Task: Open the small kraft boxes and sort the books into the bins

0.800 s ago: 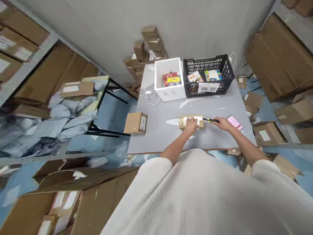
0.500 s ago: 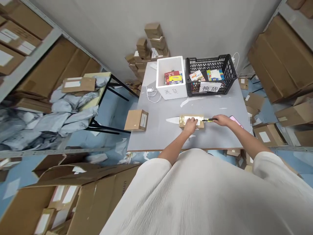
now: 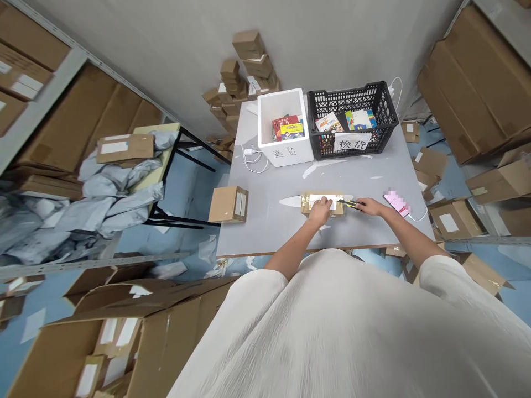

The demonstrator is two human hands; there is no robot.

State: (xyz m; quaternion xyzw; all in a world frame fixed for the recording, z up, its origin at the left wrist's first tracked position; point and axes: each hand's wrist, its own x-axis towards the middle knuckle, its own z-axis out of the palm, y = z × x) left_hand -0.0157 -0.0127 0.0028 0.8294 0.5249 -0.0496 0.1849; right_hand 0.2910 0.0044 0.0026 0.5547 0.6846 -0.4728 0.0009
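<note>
the taped cardboard parcel (image 3: 307,203) lies lengthwise left to right on the grey table (image 3: 265,232), under the left hand (image 3: 320,211), whose fingers press on top, though whether they grip it i cannot tell. the right hand (image 3: 369,206) grasps a utility knife (image 3: 352,204) roughly along that axis, tip at the parcel's right end; a strip of tabletop separates parcel from front edge, a wider gap from the cardboard box (image 3: 222,204) leftward.

On the smooth table (image 3: 265,232), the taped carton (image 3: 307,212) is showing matt cardboard and glossy tape (image 3: 305,200). Farther, the white box (image 3: 292,155) is looking like matt foam, the lattice crate (image 3: 380,142) like plastic. At left, mailing bags (image 3: 91,210) are showing wrinkled plastic; near, the shirt (image 3: 332,326) is showing crinkled cloth.
</note>
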